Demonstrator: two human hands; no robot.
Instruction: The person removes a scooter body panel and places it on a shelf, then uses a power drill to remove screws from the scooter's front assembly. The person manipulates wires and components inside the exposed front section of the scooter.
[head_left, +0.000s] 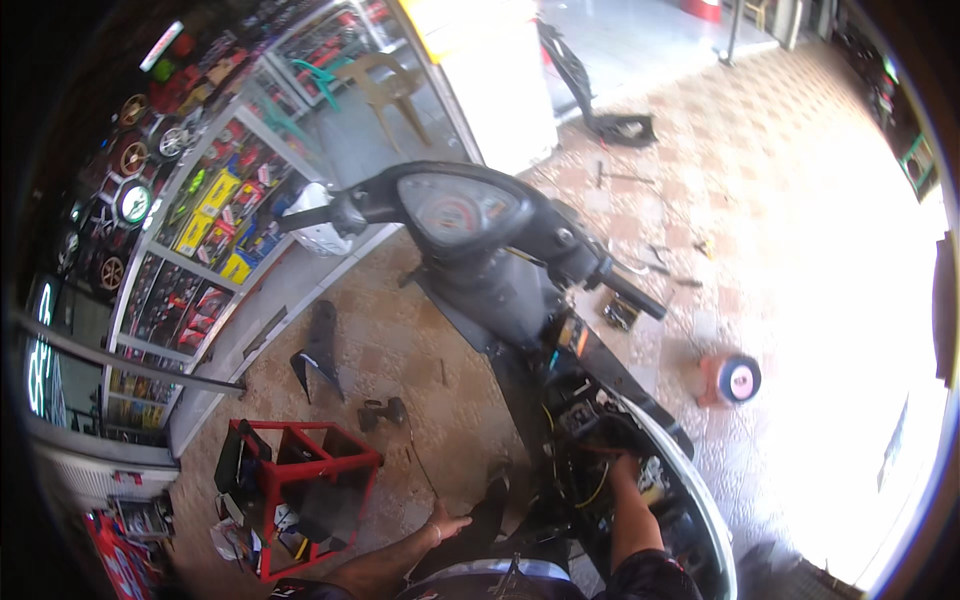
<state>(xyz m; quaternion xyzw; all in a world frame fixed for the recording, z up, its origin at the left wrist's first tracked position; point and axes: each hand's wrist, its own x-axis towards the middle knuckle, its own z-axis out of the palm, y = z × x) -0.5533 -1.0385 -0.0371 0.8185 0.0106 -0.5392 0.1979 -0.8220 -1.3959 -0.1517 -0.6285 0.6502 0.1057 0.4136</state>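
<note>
A dark motor scooter (490, 290) with its body panels partly off stands in front of me, its handlebar and round-edged gauge cluster (445, 212) toward the far side. My right hand (622, 468) reaches down into the exposed frame, beside a yellow cable (597, 492) and dark inner parts. Its fingers are hidden among them, so I cannot see a grip. Low by my leg, my left hand (446, 522) is open, fingers stretched toward the scooter, with nothing visible in it. A thin dark line, perhaps a cord, runs on the floor near it.
To the left stands a red metal rack (318, 465) holding tools, with a power drill (384, 412) beyond it. A dark panel (320, 350) lies near the glass display case (190, 250). On the right are a round-topped container (735, 380), a parts box (620, 310) and loose tools.
</note>
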